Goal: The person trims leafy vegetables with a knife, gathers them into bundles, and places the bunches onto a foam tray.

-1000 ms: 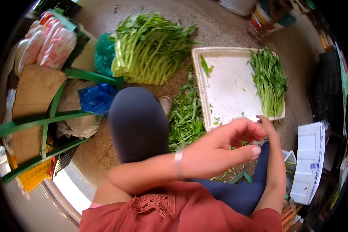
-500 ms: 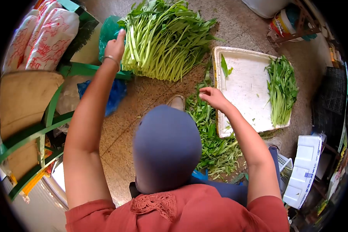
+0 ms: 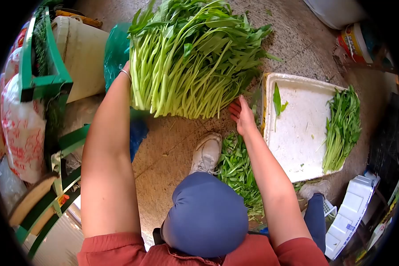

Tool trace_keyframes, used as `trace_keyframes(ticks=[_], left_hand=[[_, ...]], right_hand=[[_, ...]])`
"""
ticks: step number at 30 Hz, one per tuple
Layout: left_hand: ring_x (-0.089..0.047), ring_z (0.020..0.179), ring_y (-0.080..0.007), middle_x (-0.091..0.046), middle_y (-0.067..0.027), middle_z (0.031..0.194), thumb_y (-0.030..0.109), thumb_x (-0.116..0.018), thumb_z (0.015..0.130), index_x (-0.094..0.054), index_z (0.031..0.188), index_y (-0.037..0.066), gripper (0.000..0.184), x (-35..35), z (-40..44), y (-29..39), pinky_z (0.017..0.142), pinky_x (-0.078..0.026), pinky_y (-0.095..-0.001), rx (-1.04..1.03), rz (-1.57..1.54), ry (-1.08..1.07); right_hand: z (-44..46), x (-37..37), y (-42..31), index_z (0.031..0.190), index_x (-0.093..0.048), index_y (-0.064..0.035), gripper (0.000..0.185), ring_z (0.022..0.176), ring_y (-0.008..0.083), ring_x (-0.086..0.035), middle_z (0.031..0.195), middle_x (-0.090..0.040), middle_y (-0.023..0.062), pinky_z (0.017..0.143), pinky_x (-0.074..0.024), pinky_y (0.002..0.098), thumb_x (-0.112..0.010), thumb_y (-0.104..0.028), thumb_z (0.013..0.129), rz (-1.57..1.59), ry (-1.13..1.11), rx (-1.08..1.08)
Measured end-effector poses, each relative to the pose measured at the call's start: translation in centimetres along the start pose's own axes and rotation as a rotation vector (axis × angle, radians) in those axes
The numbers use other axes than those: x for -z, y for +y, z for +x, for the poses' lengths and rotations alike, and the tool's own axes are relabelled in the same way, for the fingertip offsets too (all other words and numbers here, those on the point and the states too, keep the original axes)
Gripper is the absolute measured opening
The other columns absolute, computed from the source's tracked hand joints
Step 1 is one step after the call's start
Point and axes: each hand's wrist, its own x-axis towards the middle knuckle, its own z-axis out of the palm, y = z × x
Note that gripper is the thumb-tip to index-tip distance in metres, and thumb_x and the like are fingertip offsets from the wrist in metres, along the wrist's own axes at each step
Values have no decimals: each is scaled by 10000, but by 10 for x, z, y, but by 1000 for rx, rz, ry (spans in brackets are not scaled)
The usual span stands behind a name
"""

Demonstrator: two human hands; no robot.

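A big heap of water spinach (image 3: 186,66), with long pale stems and green leaves, lies in front of me. My left hand (image 3: 127,68) is at the heap's left side; its fingers are hidden behind the stems. At the lower right edge of the heap is my right hand (image 3: 244,117), palm turned toward the stems and fingers stretched out. Right of that hand lies a white foam tray (image 3: 297,128). Inside it, a smaller bunch of water spinach (image 3: 342,128) rests along the right side, and a loose leaf (image 3: 277,100) lies near the upper left corner.
Loose leaves and stems (image 3: 239,166) are strewn on the floor beside my shoe (image 3: 207,152). A green frame (image 3: 46,88) and a pale bucket (image 3: 80,55) stand at left, near a green plastic bag (image 3: 115,53). A white foam box (image 3: 352,215) is at lower right.
My left hand has gone from above the bag to the heap's left side, its fingers now hidden. My right hand has reached forward from the tray's edge to the stems and opened. The view has shifted.
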Motion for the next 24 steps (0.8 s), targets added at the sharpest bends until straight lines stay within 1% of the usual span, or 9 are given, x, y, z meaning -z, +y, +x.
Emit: trace_keyframes(ticks=[3, 7, 9, 10, 12, 15, 17, 21, 24], left_hand=[[-507, 842, -281, -491, -148, 1016, 419, -468, 823, -472, 1084, 26, 472, -7, 2, -8, 710, -446, -414, 26, -33, -50], [-403, 960, -312, -366, -160, 1125, 450, -469, 805, -366, 1160, 31, 559, -29, -4, -28, 784, -369, -453, 25, -8, -42], [-350, 1019, -327, -303, -167, 1179, 466, -469, 796, -313, 1198, 34, 611, -48, -9, -43, 821, -330, -472, 15, 69, 13], [-324, 1048, -335, -272, -170, 1207, 473, -470, 791, -286, 1217, 35, 638, -57, -11, -49, 840, -311, -482, 5, 139, 53], [-272, 1107, -351, -209, -176, 1261, 489, -470, 782, -233, 1255, 38, 695, -80, -12, -57, 877, -273, -501, -22, 465, 206], [-193, 1196, -374, -115, -185, 1343, 512, -471, 768, -153, 1312, 42, 786, -111, -6, -65, 932, -215, -530, 68, 1360, 594], [-141, 1255, -390, -52, -191, 1398, 528, -471, 759, -100, 1350, 44, 849, -126, 1, -73, 969, -176, -550, 161, 1549, 830], [-32, 1291, -371, -27, -223, 1394, 715, -339, 708, -94, 1359, 72, 947, -179, -41, -71, 982, -85, -569, 8, 649, 852], [-8, 1296, -366, -14, -248, 1387, 771, -286, 673, -85, 1355, 48, 1015, -189, -51, -71, 986, -62, -567, 6, 566, 811]], right_hand=[[3, -18, -16, 1334, -206, -85, 866, 1056, 248, -426, 1213, -411, 141, 917, -297, 390, -496, -625, 722, 13, -73, 14], [20, -43, -36, 1336, -196, -83, 964, 1134, 272, -370, 1277, -354, 144, 954, -267, 412, -501, -699, 660, 130, -169, -63], [17, -59, -51, 1333, -202, -81, 1017, 1199, 283, -299, 1326, -292, 145, 991, -227, 421, -485, -744, 617, 261, -429, -19], [19, -66, -54, 1322, -226, -73, 1011, 1200, 289, -307, 1319, -305, 153, 995, -235, 424, -475, -750, 613, 222, -412, 13], [15, -67, -67, 1313, -244, -70, 993, 1189, 291, -325, 1309, -322, 152, 987, -251, 430, -471, -746, 622, 221, -430, -19], [3, -72, -83, 1257, -344, -78, 919, 1102, 271, -427, 1259, -398, 121, 954, -319, 398, -512, -721, 622, 223, -456, -43], [-5, -75, -91, 1260, -346, -78, 904, 1114, 257, -419, 1264, -396, 117, 954, -321, 397, -519, -706, 633, 192, -416, -48], [-7, -67, -99, 1266, -354, -85, 849, 1141, 257, -395, 1282, -385, 106, 953, -322, 411, -520, -667, 671, 152, -398, 12], [-17, -66, -108, 1276, -339, -85, 782, 1159, 267, -376, 1288, -377, 114, 960, -306, 414, -493, -622, 729, 171, -371, -10]])
